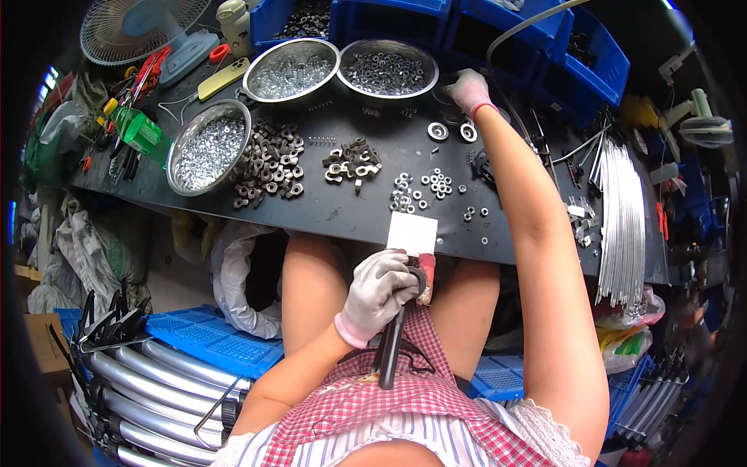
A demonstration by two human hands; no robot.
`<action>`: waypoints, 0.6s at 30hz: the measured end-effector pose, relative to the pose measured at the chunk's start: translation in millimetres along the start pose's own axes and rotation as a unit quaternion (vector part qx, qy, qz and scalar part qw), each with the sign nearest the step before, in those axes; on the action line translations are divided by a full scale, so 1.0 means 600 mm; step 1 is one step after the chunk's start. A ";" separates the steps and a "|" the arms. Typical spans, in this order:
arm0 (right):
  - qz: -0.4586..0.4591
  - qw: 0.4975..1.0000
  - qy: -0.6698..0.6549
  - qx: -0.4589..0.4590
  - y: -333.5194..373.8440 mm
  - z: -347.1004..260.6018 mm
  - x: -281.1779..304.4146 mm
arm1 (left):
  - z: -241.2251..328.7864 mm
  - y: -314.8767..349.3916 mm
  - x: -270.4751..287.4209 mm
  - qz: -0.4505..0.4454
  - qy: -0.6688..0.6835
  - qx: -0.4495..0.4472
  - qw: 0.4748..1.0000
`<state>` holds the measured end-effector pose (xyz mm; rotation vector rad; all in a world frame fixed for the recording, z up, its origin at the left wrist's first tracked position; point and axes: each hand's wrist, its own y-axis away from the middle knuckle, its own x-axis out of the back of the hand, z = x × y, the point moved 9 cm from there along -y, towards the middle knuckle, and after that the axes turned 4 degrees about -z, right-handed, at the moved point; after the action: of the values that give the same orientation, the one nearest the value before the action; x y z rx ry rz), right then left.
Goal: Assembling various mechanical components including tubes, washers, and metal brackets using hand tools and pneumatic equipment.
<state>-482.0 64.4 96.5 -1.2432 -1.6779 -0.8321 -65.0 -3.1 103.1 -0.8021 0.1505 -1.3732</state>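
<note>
My gloved left hand (pixel 379 294) is closed around a black tubular part (pixel 392 350) with a dark round end (pixel 419 280), held above my lap in front of the table edge. Beside that end stands a red-wrapped post (pixel 426 272), and a white square block (pixel 412 232) is at the edge. My gloved right hand (pixel 471 91) is stretched to the back of the table, right of a steel bowl of dark nuts (pixel 389 95). Its fingers are curled, and whatever they hold is hidden. Two ringed round parts, one a black-and-white disc (pixel 438 131), lie just below it.
Steel bowls of shiny nuts (pixel 208 148), a pile of dark metal clips (pixel 268 163) and loose nuts (pixel 440 183) cover the table. Blue bins (pixel 498 47) line the back. A bundle of silver rods (pixel 622 226) lies right; curved metal tubes (pixel 163 381) are stacked low left.
</note>
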 end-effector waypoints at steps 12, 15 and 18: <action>-0.428 0.780 -0.456 0.004 0.473 -0.069 -0.003 | -0.023 0.028 0.009 0.080 -0.063 0.052 0.993; -0.373 0.856 -0.358 -0.001 0.550 -0.046 -0.066 | -0.016 0.017 0.006 0.055 -0.085 0.031 0.994; -0.276 0.898 -0.339 0.050 0.548 -0.046 -0.048 | -0.031 0.015 -0.007 -0.006 -0.134 0.049 0.990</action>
<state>-155.6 120.7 87.2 -1.0502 -2.6879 -0.6420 -68.6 -7.0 82.6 -0.8967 -0.1311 -1.2607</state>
